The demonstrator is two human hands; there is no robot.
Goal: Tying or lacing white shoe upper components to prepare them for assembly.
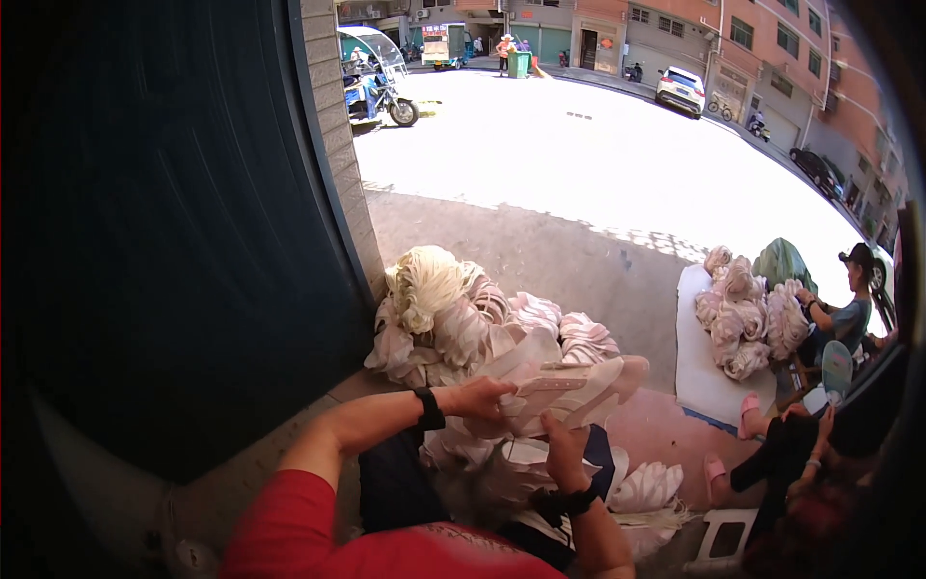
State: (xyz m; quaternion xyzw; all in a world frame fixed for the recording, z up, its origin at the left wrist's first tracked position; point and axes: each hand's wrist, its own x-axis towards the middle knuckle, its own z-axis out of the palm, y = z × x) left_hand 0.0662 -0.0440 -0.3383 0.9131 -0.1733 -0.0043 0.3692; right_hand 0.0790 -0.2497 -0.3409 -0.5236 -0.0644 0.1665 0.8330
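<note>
A pale pink shoe upper (588, 388), flat and soft, is held in front of me above my lap. My left hand (482, 398) pinches its left end, fingers closed. From below, my right hand (565, 446) grips its lower edge with the thumb up. Just behind the upper lies a heap of bundled pale pink and white uppers (463, 333), topped by a cream bundle with loose strands (424, 285). More uppers (648, 487) lie below and right of my right hand, partly hidden by my arm and legs.
A dark door panel (164, 241) stands close on my left. At right, more bundles (738, 318) lie on a white sheet (696, 376), beside a seated person in a cap (851, 314). Nearer, another person's hand holds a fan (837, 372). A white plastic stool (721, 540) stands below.
</note>
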